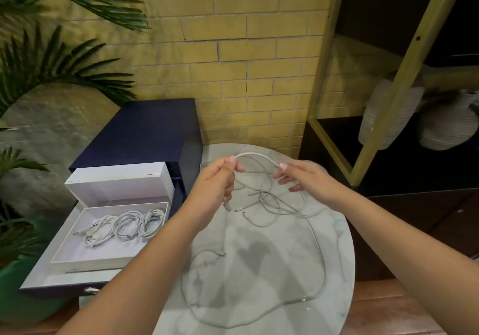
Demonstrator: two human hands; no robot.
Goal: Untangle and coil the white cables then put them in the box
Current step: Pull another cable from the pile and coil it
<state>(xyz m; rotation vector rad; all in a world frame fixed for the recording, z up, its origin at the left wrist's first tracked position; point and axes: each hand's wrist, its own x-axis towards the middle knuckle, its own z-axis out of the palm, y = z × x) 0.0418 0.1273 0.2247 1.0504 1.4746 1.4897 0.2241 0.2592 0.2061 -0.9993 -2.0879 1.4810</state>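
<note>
Table (334,257): a round marbled top carries the white cables, and pale strands on pale stone are hard to follow.
Box (77,251): white with its lid raised, it is set in an open drawer (39,280) just beyond the table's left edge. Three coiled cables (127,227) are already laid inside.
Tangle (264,200): it is knotted near the far edge, with one long loop trailed toward the near edge. The number of cables in it cannot be counted.
Held cable (255,156): it is lifted in a short arc above the far edge. It is judged light, limp and slick, best taken close behind a plug and drawn gently, since thin ends could be strained by tugging.
Left hand (217,181): the fingers are curled round the held cable, with a plug left dangling below.
Right hand (298,176): the cable is pinched at the fingertips (282,165), and the remaining fingers are spread.
Hidden: the table's near edge is cut off by the frame, and the crossings beneath the hands are blurred.
</note>
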